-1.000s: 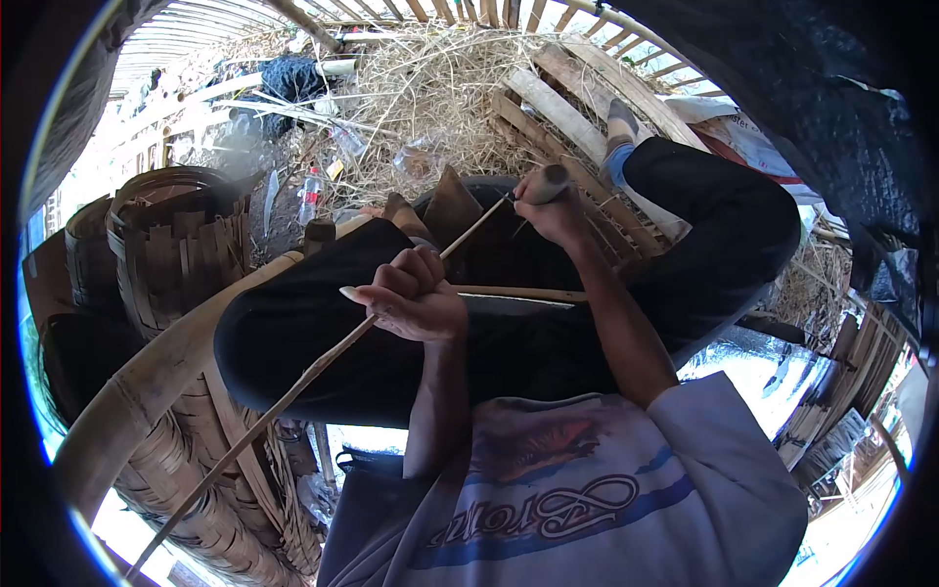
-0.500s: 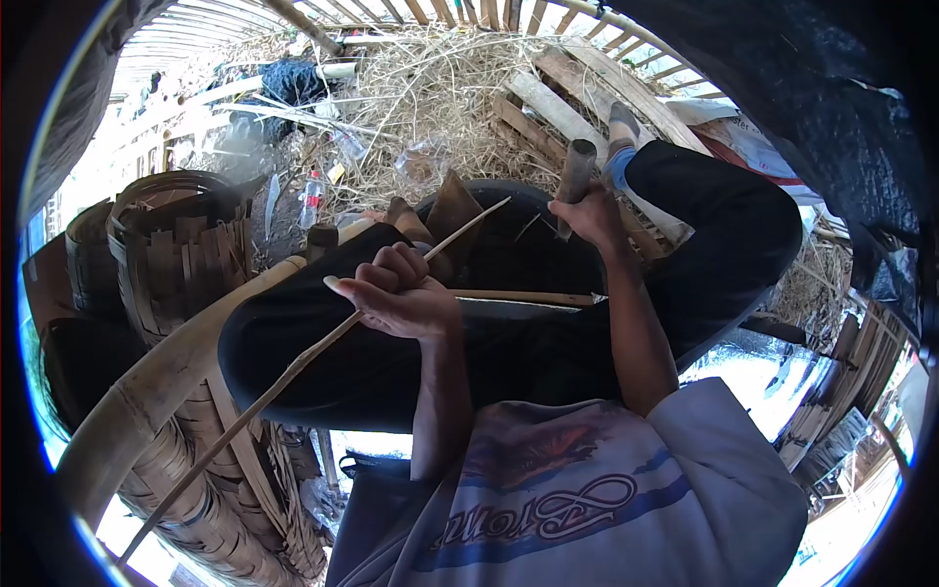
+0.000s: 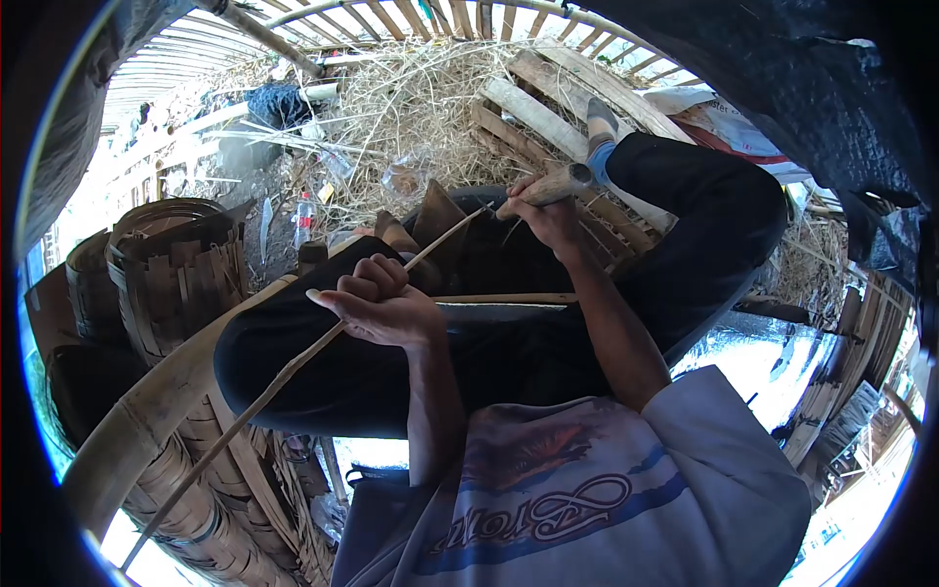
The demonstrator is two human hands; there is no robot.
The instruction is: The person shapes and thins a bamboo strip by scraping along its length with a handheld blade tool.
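Note:
A long thin wooden stick (image 3: 279,382) slants from the lower left up to the middle of the view. My left hand (image 3: 386,305) is closed around it above my bent leg, thumb pointing left. My right hand (image 3: 550,223) grips a tool with a thick round wooden handle (image 3: 559,184). Its narrow end points left, close to the stick's upper tip; whether they touch I cannot tell. The working end is too small and dark to make out. Beneath my hands is a dark hollow with a wooden rod (image 3: 504,297) across its near side.
A thick bamboo pole (image 3: 147,411) curves along the left, beside rolls of woven bamboo (image 3: 176,259). Straw (image 3: 421,108) covers the ground ahead, with a plastic bottle (image 3: 304,217) at its left. Wooden planks (image 3: 548,117) lie near my foot. A slatted fence (image 3: 391,20) stands behind.
My right hand has moved left toward the stick's tip, and the tool has turned from nearly upright to nearly level. My left hand still grips the stick, with little shift.

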